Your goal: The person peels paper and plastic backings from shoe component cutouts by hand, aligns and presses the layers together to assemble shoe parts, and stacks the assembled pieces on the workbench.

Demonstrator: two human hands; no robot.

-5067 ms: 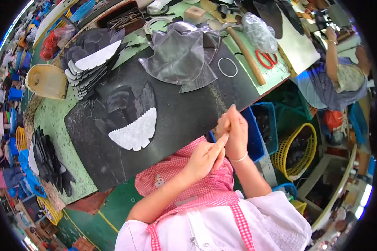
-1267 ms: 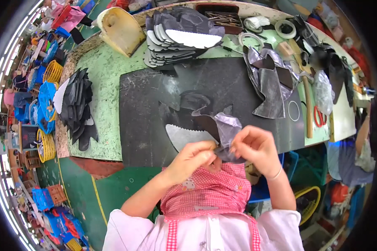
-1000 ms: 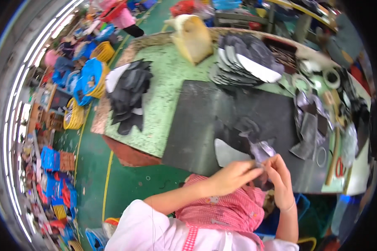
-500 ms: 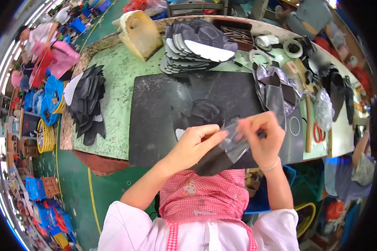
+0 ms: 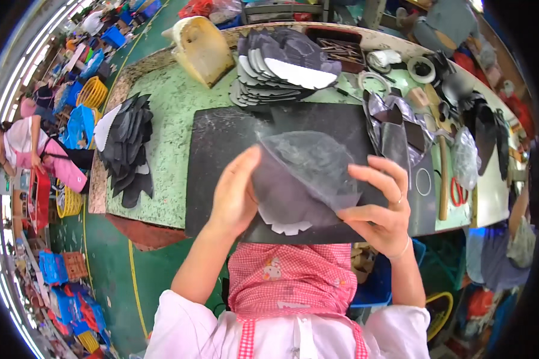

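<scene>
Above the black board [image 5: 215, 143], I hold up a dark grey cut piece [image 5: 290, 194] with a notched, whitish lower edge. A sheer, see-through film [image 5: 317, 158] spans its upper right side, curving away from it. My left hand [image 5: 235, 194] is closed on the piece's left edge, its fingertips partly hidden. At the lower right corner, my right hand [image 5: 380, 206] pinches the film's edge between thumb and finger, the other fingers spread. Whether it also grips the grey piece, I cannot tell.
Stacked black pieces [image 5: 129, 149] lie at the left, and a taller stack [image 5: 287, 66] at the back beside a cream container [image 5: 203, 51]. At the right are silvery pieces [image 5: 395, 122], a hammer [image 5: 442, 173] and red scissors [image 5: 458, 192]. Another person [image 5: 60, 158] carries a red crate [image 5: 39, 197].
The dark piece has come up from the board's front edge to over its middle. My hands have moved apart, and the film is now spread. The other person has moved nearer.
</scene>
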